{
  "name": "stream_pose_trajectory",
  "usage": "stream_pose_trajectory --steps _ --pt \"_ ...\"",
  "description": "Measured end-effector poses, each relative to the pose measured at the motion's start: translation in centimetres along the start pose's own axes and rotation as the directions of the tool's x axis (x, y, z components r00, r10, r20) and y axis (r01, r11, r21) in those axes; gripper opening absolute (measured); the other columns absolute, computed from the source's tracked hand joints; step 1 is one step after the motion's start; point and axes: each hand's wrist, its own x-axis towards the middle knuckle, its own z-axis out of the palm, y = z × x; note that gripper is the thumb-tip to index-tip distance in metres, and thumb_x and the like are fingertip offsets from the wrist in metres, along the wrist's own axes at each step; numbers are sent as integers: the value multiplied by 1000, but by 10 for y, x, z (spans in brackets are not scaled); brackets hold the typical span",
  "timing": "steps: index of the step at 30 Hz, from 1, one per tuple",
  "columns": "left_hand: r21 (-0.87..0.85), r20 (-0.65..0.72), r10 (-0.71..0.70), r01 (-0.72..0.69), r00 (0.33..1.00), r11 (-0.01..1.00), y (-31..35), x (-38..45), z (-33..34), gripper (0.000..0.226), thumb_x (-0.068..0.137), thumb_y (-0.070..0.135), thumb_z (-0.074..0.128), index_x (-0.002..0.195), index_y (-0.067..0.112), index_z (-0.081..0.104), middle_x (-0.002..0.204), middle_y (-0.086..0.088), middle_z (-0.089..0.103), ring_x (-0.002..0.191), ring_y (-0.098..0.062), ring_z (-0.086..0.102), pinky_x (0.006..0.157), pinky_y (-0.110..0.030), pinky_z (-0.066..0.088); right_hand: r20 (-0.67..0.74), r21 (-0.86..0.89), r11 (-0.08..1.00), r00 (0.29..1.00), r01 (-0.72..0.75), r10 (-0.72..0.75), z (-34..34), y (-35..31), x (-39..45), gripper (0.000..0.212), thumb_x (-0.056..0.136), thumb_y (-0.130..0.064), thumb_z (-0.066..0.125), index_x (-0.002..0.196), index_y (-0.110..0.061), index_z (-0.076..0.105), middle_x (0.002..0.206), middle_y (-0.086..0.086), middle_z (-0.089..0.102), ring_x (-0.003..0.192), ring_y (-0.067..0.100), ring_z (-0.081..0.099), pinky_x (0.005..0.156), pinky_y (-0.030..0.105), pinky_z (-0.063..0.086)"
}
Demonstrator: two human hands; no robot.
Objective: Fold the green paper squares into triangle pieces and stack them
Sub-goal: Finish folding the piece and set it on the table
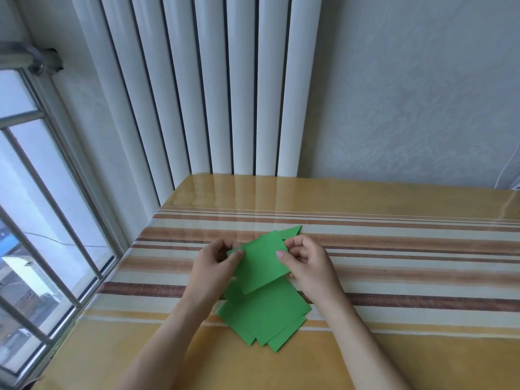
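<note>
A green paper square [260, 263] is lifted above the table between both hands. My left hand [216, 263] pinches its left corner with thumb on top. My right hand [306, 263] pinches its right edge, thumb on the face. Under it, near the table's front, lies a loose pile of several green paper squares [267, 316], fanned and overlapping. Behind the held square, a folded green triangle piece [291, 231] lies on the table, partly hidden by the held sheet.
The striped, glossy table [394, 277] runs to a white radiator [225, 94] at the back wall. A window [36, 220] borders the table's left edge. A white cable [506, 170] hangs at the far right.
</note>
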Motion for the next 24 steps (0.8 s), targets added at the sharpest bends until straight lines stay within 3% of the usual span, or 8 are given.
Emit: stream_pose_trajectory --steps 4,8,12,14,18,20,24 --pt "231 109 61 -85 992 969 0 -2 3 7 96 27 69 90 24 70 86 5 77 81 -16 74 76 -41 60 38 43 999 999 7 -9 -1 0 0 5 96 -18 74 96 -21 70 92 9 74 81 23 69 63 31 55" --pt "218 120 133 -157 984 963 7 -9 8 14 98 34 70 88 25 73 84 6 76 79 -14 72 73 -37 56 168 19 1000 985 26 -28 1 -1 -2 5 98 -19 72 96 -21 77 88 10 71 74 9 63 62 23 50" --pt "119 119 31 -45 992 992 10 -10 6 25 99 35 67 85 18 78 83 -3 78 83 -28 75 80 -51 59 99 71 997 995 -23 16 4 0 -1 12 95 -22 76 105 -27 72 94 1 77 88 17 74 77 38 59" --pt "70 89 -19 13 996 997 11 -10 7 25 100 36 66 88 20 81 86 -3 80 86 -29 76 81 -48 61 82 137 989 995 -60 49 2 -2 -1 14 95 -18 75 107 -22 68 93 2 77 79 15 72 75 37 58" --pt "-84 18 -110 111 994 990 15 -10 8 23 102 32 64 96 18 82 88 2 81 85 -18 77 68 -27 59 140 194 976 988 -98 71 2 -2 -2 9 97 -13 73 104 -9 70 78 2 71 67 10 66 71 31 54" --pt "-71 21 -118 119 993 990 16 -10 7 23 102 31 64 96 18 81 89 1 81 85 -19 77 71 -33 60 131 184 980 990 -74 50 2 1 -2 6 97 -11 72 100 -7 70 73 1 69 65 11 65 66 27 51" --pt "-56 -13 -67 66 998 996 12 -9 6 26 99 31 69 89 8 77 91 -14 77 94 -37 73 81 -54 60 128 157 986 991 -55 35 2 1 -1 6 96 -10 72 99 -6 69 73 4 64 63 11 59 57 19 46"
